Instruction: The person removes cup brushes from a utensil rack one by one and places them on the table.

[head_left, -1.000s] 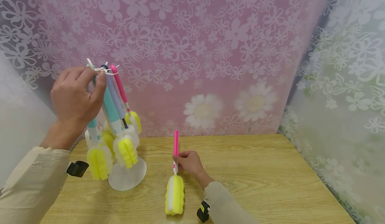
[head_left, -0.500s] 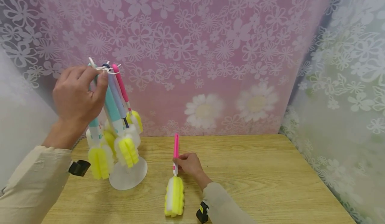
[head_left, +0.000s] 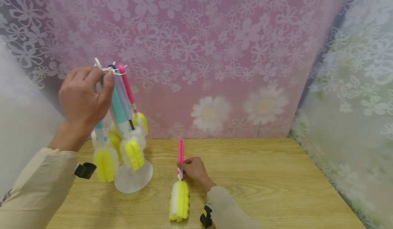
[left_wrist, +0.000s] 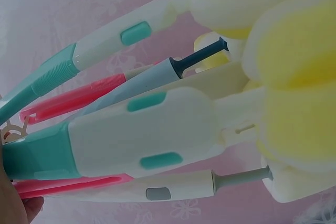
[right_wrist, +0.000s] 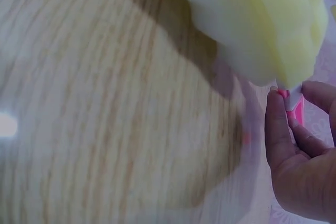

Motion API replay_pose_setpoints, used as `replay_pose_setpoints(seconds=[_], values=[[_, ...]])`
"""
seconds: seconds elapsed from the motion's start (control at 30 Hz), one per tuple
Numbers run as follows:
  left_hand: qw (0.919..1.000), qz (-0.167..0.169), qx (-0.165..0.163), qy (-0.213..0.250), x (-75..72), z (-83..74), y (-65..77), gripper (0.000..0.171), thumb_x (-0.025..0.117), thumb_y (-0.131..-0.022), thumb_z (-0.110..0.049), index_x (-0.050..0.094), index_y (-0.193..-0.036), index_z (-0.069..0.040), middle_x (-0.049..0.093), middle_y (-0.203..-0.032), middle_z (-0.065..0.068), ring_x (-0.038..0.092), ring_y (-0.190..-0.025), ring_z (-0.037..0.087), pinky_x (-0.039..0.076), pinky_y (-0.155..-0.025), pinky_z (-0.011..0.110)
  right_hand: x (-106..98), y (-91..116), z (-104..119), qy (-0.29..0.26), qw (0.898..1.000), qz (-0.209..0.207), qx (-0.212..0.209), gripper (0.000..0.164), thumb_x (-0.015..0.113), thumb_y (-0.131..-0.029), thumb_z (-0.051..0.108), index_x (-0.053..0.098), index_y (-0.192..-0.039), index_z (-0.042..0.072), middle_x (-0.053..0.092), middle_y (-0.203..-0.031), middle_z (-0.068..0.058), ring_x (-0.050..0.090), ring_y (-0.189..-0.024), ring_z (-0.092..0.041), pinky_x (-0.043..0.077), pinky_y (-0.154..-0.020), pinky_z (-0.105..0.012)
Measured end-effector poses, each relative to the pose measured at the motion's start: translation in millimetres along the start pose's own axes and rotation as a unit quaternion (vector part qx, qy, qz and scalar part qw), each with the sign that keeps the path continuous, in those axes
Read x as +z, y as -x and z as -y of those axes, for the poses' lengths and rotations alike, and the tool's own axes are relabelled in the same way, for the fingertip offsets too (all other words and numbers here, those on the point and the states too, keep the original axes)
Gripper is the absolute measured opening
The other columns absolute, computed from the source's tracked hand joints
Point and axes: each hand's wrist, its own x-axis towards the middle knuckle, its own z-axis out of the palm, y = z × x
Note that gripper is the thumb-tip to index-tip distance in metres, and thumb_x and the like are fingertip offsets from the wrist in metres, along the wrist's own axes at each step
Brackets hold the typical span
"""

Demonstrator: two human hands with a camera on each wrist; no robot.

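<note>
My left hand (head_left: pixel 87 94) grips the top of a white stand (head_left: pixel 133 179), its thumb by the wire hooks (head_left: pixel 115 70). Several sponge-headed bottle brushes hang from the hooks, heads down. Among them are a teal-handled brush (left_wrist: pixel 147 135), a blue-grey-handled one (head_left: pixel 123 101) and a pink-handled one (head_left: pixel 127 85). Part of the stand's top is hidden behind the hand. In front of me, my right hand (head_left: pixel 194 169) pinches the pink and white handle of a separate bottle brush (head_left: pixel 180 152). Its yellow and white sponge head (right_wrist: pixel 262 19) points toward me, over the table.
The wooden table (head_left: pixel 261 177) extends to the right of the brush in my right hand. A pink flowered curtain (head_left: pixel 215 51) hangs behind it, and a pale flowered curtain (head_left: pixel 362 102) is at the right side.
The separate brush and my right hand have shifted slightly toward me and left relative to the table. My left hand keeps its hold on the stand. The head view has turned a little.
</note>
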Motion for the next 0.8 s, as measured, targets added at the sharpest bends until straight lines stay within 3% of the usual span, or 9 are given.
replay_pose_setpoints(seconds=[0.17, 0.37, 0.7, 0.8], values=[[0.9997, 0.006, -0.023, 0.006, 1.1, -2.8, 0.7, 0.039, 0.046, -0.085, -0.036, 0.066, -0.088, -0.003, 0.063, -0.094, 0.016, 0.052, -0.096, 0.034, 0.039, -0.083, 0.047, -0.6, -0.7, -0.2, 0.032, 0.999, -0.008, 0.011, 0.025, 0.068, -0.076, 0.024, 0.066, -0.086, 0.001, 0.062, -0.068, -0.003, 0.060, -0.061, -0.016, 0.049, -0.055, -0.028], [0.9998, 0.006, -0.017, 0.007, 1.1, -3.3, 0.9, 0.040, 0.045, -0.086, -0.036, 0.066, -0.089, -0.003, 0.063, -0.094, 0.016, 0.052, -0.096, 0.033, 0.040, -0.083, 0.046, -0.4, -1.9, -0.9, 0.063, 0.998, -0.007, 0.011, 0.026, 0.068, -0.075, 0.026, 0.066, -0.083, 0.001, 0.062, -0.066, -0.003, 0.059, -0.057, -0.015, 0.047, -0.054, -0.027], [0.9998, 0.003, -0.021, 0.002, 1.9, -0.1, -0.2, 0.040, 0.045, -0.085, -0.037, 0.066, -0.090, -0.003, 0.063, -0.094, 0.015, 0.053, -0.096, 0.033, 0.040, -0.083, 0.047, 9.2, -4.3, -1.5, 0.067, 0.997, -0.013, 0.030, 0.023, 0.069, -0.074, 0.027, 0.066, -0.076, 0.005, 0.061, -0.064, -0.004, 0.054, -0.053, -0.013, 0.045, -0.049, -0.026], [0.9997, 0.009, -0.021, -0.002, 1.3, 0.7, -0.9, 0.041, 0.045, -0.085, -0.037, 0.066, -0.091, -0.003, 0.063, -0.095, 0.015, 0.053, -0.097, 0.033, 0.040, -0.084, 0.046, 11.1, -5.1, -2.4, 0.043, 0.998, -0.009, 0.036, 0.020, 0.069, -0.075, 0.023, 0.065, -0.078, 0.003, 0.061, -0.064, -0.005, 0.056, -0.052, -0.013, 0.047, -0.049, -0.027]])
